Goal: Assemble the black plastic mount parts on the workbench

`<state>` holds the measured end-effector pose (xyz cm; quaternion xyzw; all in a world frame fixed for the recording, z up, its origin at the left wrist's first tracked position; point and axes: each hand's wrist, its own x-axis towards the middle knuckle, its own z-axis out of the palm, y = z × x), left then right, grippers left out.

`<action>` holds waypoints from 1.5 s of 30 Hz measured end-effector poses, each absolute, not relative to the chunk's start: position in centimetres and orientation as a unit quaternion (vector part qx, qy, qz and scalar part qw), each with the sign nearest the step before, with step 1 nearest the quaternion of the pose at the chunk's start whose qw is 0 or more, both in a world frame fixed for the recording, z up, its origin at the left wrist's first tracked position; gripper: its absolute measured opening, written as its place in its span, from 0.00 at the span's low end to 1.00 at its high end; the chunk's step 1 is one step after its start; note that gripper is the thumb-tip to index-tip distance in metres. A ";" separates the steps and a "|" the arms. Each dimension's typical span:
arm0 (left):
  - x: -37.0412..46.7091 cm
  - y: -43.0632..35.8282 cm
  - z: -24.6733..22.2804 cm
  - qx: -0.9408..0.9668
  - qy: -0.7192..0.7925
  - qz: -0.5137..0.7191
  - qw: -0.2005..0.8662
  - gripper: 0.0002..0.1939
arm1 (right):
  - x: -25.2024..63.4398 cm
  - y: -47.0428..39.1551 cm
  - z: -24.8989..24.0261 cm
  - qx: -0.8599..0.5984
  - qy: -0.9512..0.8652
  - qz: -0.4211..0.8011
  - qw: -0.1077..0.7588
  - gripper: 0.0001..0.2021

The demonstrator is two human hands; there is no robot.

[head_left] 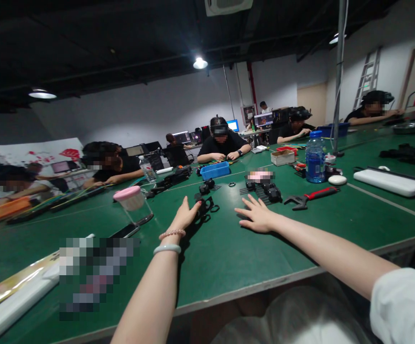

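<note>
My left hand is low over the green table, with its index finger and thumb apart. The thumb is at the edge of some small black parts with ring shapes; I cannot tell how firmly it touches them. My right hand lies with fingers spread, holding nothing. Just beyond its fingertips are black parts with thin prongs. Between and beyond the hands are another small black part and a black ring. A red-handled adjustable wrench lies to the right of my right hand.
A pink-lidded clear cup stands left, near a phone and a long white case. Farther off are a blue tray, a blue bottle and a white case. Several people sit around the table; a metal pole rises at right.
</note>
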<state>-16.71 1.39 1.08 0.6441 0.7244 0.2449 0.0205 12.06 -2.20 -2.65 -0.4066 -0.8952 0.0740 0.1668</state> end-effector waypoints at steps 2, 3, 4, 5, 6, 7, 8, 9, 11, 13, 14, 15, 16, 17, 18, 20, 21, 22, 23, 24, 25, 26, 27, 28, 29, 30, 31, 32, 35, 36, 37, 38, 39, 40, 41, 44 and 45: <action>-16.8 1.3 1.3 0.655 0.722 0.220 0.033 0.41 | 12.1 -2.1 -2.8 -0.413 -0.892 0.080 0.165 0.28; -16.7 1.2 1.4 0.659 0.722 0.208 0.030 0.43 | 12.2 -2.0 -2.8 -0.416 -0.891 0.081 0.166 0.28; -16.7 1.1 1.5 0.665 0.720 0.199 0.025 0.43 | 12.2 -2.0 -2.9 -0.417 -0.889 0.082 0.167 0.28; -16.6 1.0 1.5 0.672 0.715 0.190 0.020 0.43 | 12.2 -2.0 -3.0 -0.419 -0.889 0.084 0.168 0.28; -16.5 0.9 1.6 0.680 0.709 0.183 0.017 0.42 | 12.2 -1.9 -3.0 -0.419 -0.888 0.086 0.168 0.28; -16.4 0.8 1.6 0.687 0.705 0.176 0.016 0.40 | 12.2 -1.9 -3.0 -0.420 -0.888 0.088 0.166 0.28; -16.4 0.8 1.7 0.691 0.703 0.168 0.016 0.38 | 12.1 -1.9 -3.1 -0.421 -0.888 0.091 0.163 0.28; -16.3 0.8 1.7 0.692 0.704 0.159 0.015 0.36 | 12.1 -1.8 -3.1 -0.422 -0.887 0.094 0.159 0.28; -16.3 0.9 1.7 0.689 0.712 0.137 0.011 0.30 | 12.2 -1.8 -3.1 -0.425 -0.887 0.099 0.151 0.28; -16.3 1.0 1.8 0.691 0.714 0.108 0.019 0.24 | 12.2 -1.8 -3.0 -0.428 -0.886 0.101 0.148 0.28; -16.3 1.0 1.9 0.693 0.715 0.093 0.028 0.22 | 12.2 -1.9 -3.0 -0.429 -0.885 0.102 0.147 0.28; -16.3 0.9 2.0 0.692 0.716 0.082 0.034 0.21 | 12.3 -1.9 -3.0 -0.431 -0.884 0.103 0.146 0.28; -16.3 0.9 2.2 0.687 0.722 0.069 0.039 0.20 | 12.3 -1.9 -2.9 -0.434 -0.883 0.104 0.145 0.28; -16.3 0.8 2.3 0.681 0.729 0.059 0.039 0.20 | 12.3 -1.9 -2.9 -0.435 -0.883 0.104 0.143 0.28; -16.2 0.8 2.5 0.677 0.733 0.049 0.038 0.19 | 12.3 -2.0 -2.9 -0.436 -0.883 0.104 0.141 0.28; -16.1 0.6 2.8 0.680 0.731 0.035 0.032 0.18 | 12.3 -1.9 -3.0 -0.434 -0.885 0.100 0.138 0.28; -16.1 0.4 3.0 0.686 0.727 0.031 0.027 0.18 | 12.3 -1.9 -3.0 -0.431 -0.886 0.098 0.138 0.28; -16.0 0.3 3.1 0.691 0.722 0.028 0.023 0.18 | 12.3 -1.9 -3.0 -0.428 -0.888 0.096 0.139 0.29; -15.9 0.2 3.3 0.693 0.720 0.024 0.018 0.18 | 12.3 -1.8 -3.0 -0.426 -0.889 0.096 0.140 0.29; -15.8 0.2 3.4 0.691 0.722 0.021 0.015 0.19 | 12.2 -1.8 -3.0 -0.426 -0.888 0.097 0.140 0.29; -15.7 0.1 3.5 0.688 0.725 0.017 0.015 0.19 | 12.2 -1.8 -3.0 -0.427 -0.888 0.099 0.139 0.29; -15.6 0.0 3.6 0.685 0.728 0.014 0.016 0.20 | 12.2 -1.8 -3.0 -0.430 -0.887 0.101 0.137 0.29; -15.5 0.0 3.7 0.685 0.728 0.011 0.018 0.20 | 12.3 -1.8 -3.0 -0.432 -0.886 0.103 0.135 0.29; -15.4 0.0 3.7 0.687 0.726 0.008 0.020 0.21 | 12.3 -1.8 -2.9 -0.433 -0.885 0.105 0.134 0.29; -15.3 0.0 3.7 0.691 0.723 0.004 0.021 0.21 | 12.3 -1.9 -2.9 -0.434 -0.885 0.106 0.132 0.28; -15.3 0.0 3.7 0.695 0.719 0.000 0.023 0.20 | 12.3 -1.9 -2.8 -0.435 -0.884 0.107 0.131 0.28; -15.2 0.0 3.7 0.699 0.715 -0.002 0.024 0.20 | 12.3 -1.9 -2.8 -0.436 -0.884 0.107 0.130 0.28; -15.1 0.1 3.6 0.704 0.710 -0.003 0.023 0.19 | 12.3 -1.9 -2.8 -0.437 -0.884 0.106 0.129 0.28; -14.6 0.3 3.2 0.726 0.688 0.008 0.010 0.20 | 12.2 -1.7 -2.9 -0.432 -0.887 0.097 0.133 0.28; -14.4 0.3 3.1 0.734 0.679 0.014 0.004 0.20 | 12.2 -1.6 -3.0 -0.426 -0.889 0.093 0.136 0.28; -14.0 0.4 2.9 0.742 0.671 0.021 -0.002 0.20 | 12.2 -1.5 -3.1 -0.419 -0.893 0.088 0.140 0.28; -13.7 0.3 2.8 0.747 0.664 0.028 -0.012 0.20 | 12.1 -1.4 -3.2 -0.411 -0.896 0.082 0.144 0.28; -13.2 0.3 2.7 0.748 0.663 0.030 -0.021 0.19 | 12.1 -1.3 -3.3 -0.402 -0.900 0.075 0.151 0.28; -12.8 0.2 2.5 0.752 0.658 0.033 -0.028 0.18 | 12.1 -1.2 -3.4 -0.392 -0.904 0.067 0.160 0.27; -12.3 0.1 2.4 0.753 0.655 0.039 -0.039 0.18 | 12.1 -1.1 -3.5 -0.382 -0.907 0.058 0.169 0.27; -10.9 -0.4 2.2 0.765 0.640 0.043 -0.050 0.16 | 12.1 -1.1 -3.4 -0.344 -0.917 0.030 0.200 0.27; -10.4 -0.6 2.1 0.770 0.635 0.046 -0.052 0.16 | 12.1 -1.1 -3.3 -0.328 -0.921 0.023 0.211 0.26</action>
